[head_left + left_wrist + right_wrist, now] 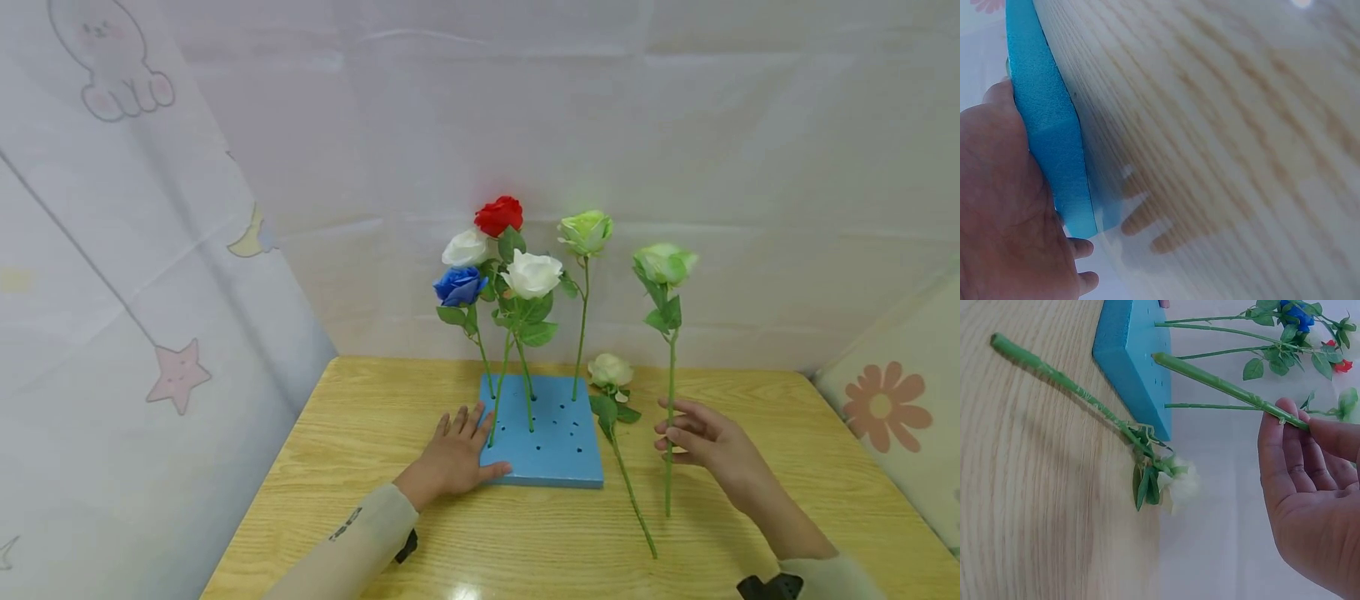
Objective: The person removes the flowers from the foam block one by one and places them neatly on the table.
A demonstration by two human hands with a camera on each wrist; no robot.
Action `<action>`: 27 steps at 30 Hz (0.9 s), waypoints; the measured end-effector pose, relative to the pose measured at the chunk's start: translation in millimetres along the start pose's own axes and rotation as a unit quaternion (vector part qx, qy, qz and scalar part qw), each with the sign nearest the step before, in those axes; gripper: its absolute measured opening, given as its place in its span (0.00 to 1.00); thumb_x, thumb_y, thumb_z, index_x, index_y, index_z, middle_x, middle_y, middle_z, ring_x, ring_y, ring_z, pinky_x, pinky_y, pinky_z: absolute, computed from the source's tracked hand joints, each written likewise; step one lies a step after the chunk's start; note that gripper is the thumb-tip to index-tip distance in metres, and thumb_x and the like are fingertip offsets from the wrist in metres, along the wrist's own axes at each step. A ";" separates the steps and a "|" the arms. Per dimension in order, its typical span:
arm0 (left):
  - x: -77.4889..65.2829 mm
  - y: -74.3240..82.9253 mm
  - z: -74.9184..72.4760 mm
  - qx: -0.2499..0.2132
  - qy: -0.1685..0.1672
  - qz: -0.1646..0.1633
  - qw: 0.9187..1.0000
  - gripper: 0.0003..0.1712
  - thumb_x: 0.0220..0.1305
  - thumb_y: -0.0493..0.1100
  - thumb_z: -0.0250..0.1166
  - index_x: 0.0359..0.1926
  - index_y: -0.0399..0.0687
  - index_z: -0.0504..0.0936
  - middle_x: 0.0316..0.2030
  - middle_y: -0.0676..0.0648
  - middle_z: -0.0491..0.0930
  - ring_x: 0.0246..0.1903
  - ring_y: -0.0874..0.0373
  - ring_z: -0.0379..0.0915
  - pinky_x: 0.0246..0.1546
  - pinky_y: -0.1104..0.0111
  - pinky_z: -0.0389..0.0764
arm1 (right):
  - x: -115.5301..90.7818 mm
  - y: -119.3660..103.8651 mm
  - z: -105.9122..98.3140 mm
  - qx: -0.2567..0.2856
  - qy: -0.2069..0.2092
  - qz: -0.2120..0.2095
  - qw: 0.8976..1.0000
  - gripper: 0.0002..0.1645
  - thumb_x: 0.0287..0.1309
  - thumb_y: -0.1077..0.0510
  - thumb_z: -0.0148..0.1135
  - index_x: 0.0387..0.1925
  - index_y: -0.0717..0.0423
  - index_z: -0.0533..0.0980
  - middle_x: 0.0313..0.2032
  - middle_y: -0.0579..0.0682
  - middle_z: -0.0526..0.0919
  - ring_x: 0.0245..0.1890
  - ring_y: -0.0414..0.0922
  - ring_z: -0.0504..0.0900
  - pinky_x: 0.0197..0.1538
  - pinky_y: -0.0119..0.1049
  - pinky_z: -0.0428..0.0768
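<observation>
A blue foam board [558, 467] with several small holes lies on the table. My left hand [453, 457] rests at its left edge, fingers spread and thumb along the front corner. In the board stand a blue rose [459, 286], a red rose [499, 216], two white roses [532, 275] and a pale green rose [586, 232]. To the right of the board, my right hand [708, 446] pinches the stem of another green rose [666, 265] between thumb and fingers. That rose is upright; in the right wrist view its stem's lower end [1163, 359] points toward the board.
A cream-white rose [610, 371] lies on the wooden table [360, 433] between the board and my right hand, its stem toward me. Behind the table hangs a pale cloth [420, 108], with printed cloth at both sides.
</observation>
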State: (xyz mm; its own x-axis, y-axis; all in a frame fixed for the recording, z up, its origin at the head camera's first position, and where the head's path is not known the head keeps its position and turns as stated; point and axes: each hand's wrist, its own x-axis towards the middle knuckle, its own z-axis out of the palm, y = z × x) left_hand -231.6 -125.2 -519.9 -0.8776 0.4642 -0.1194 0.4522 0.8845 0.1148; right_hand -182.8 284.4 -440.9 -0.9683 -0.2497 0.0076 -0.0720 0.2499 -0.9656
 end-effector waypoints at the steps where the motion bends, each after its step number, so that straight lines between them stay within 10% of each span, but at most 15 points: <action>1: 0.0 0.0 -0.1 0.000 -0.001 -0.001 1.000 0.57 0.66 0.82 0.37 0.82 0.52 0.43 0.81 0.43 0.38 0.78 0.38 0.40 0.75 0.41 0.46 | -0.7 0.9 -0.8 -0.001 -0.002 0.000 1.000 0.36 0.73 0.53 0.59 0.75 0.61 0.60 0.49 0.47 0.84 0.47 0.45 0.87 0.48 0.39 0.86; 27: 0.5 -0.4 0.0 -0.002 -0.006 -0.003 1.000 0.57 0.66 0.82 0.38 0.83 0.53 0.43 0.81 0.43 0.38 0.79 0.39 0.39 0.75 0.41 0.45 | -20.9 22.9 -21.4 0.010 -0.031 0.054 0.998 0.36 0.73 0.54 0.59 0.75 0.62 0.61 0.49 0.46 0.84 0.48 0.45 0.87 0.49 0.42 0.85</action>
State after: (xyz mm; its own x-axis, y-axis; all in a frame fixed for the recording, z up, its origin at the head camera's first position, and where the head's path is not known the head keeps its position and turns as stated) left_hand -232.2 -125.4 -520.0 -0.8782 0.4599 -0.1311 0.4469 0.8868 0.1173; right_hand -169.3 315.3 -457.6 -0.9536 -0.2791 -0.1128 0.0377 0.2609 -0.9646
